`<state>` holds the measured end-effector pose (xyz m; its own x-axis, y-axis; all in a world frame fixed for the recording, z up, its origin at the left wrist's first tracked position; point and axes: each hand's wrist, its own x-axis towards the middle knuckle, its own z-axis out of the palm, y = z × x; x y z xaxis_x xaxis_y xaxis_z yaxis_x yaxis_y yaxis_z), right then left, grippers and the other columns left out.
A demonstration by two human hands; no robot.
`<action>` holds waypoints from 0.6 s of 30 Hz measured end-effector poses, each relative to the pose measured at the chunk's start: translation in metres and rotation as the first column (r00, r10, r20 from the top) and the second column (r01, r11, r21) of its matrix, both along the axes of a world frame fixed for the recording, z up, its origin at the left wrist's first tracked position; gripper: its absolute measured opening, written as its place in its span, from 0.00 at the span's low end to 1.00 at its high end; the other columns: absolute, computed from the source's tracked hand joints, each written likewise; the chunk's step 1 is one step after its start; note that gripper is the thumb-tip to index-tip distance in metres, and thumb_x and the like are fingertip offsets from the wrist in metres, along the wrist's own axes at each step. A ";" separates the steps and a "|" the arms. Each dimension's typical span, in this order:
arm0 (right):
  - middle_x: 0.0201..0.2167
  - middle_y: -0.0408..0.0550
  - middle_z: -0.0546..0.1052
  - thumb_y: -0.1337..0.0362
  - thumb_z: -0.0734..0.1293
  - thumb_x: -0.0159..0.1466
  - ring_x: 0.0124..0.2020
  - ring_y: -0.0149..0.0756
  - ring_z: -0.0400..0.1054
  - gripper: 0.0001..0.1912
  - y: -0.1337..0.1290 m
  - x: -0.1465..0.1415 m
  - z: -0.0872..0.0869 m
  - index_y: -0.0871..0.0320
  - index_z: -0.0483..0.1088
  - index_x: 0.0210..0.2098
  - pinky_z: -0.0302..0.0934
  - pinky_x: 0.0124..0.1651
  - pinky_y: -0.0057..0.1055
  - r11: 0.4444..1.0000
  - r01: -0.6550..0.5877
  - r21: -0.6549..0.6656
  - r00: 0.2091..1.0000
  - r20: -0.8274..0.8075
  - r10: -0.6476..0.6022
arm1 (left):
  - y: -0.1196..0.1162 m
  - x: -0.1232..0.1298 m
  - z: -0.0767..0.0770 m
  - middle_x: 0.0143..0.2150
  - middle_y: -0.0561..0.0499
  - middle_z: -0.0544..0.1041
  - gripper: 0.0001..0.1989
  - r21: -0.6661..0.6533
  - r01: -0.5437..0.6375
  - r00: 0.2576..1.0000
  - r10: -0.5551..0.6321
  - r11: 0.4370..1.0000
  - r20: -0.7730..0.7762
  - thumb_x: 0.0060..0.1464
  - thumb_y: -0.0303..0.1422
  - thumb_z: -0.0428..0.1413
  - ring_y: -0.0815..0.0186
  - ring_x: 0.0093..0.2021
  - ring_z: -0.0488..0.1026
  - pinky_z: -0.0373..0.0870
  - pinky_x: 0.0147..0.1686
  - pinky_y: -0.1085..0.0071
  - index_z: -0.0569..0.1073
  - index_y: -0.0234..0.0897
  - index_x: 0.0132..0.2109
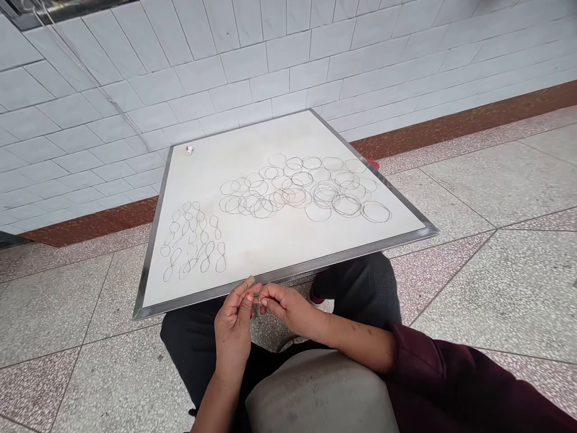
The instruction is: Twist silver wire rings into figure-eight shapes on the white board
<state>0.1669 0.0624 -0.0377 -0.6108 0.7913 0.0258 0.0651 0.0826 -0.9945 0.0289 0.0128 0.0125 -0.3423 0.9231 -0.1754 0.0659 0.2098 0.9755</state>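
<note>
We sit at a flat white table [279,246] with a shiny grey metal edge. It stands by a wall of white tiles [246,67]. A red-brown strip [451,115] runs along the bottom of the wall, and the floor [487,294] has grey and pink speckled slabs. Across the middle and right of the table lie many big, thin, dark wire rings [327,193], lots of them overlapping. On the left lie smaller thin, dark wire figure-eights [207,257] in rough rows. A small red and white thing [190,150] sits near the far left corner. Our left hand [233,322] and right hand [293,308] are close together by the near edge. Their fingertips are pinched on a thin reddish bit [256,300], too small for us to name.
</note>
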 end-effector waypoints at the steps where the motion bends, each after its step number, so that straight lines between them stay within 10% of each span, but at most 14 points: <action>1: 0.31 0.43 0.74 0.66 0.59 0.68 0.33 0.32 0.67 0.07 0.000 0.001 0.000 0.56 0.66 0.34 0.61 0.40 0.29 1.000 -0.005 0.027 1.000 0.029 0.005 | 0.000 -0.001 0.001 0.48 0.44 0.81 0.20 0.001 0.014 0.999 -0.014 1.000 -0.038 0.57 0.42 0.58 0.59 0.43 0.76 0.71 0.42 0.65 0.76 0.40 0.54; 18: 0.30 0.41 0.75 0.70 0.61 0.65 0.32 0.33 0.67 0.07 -0.002 0.002 0.006 0.54 0.69 0.34 0.56 0.35 0.28 0.988 0.059 0.145 0.976 0.199 -0.088 | 0.003 -0.002 -0.004 0.39 0.51 0.75 0.19 0.030 -0.043 0.998 0.044 0.999 -0.040 0.54 0.33 0.57 0.67 0.31 0.73 0.71 0.37 0.69 0.76 0.42 0.54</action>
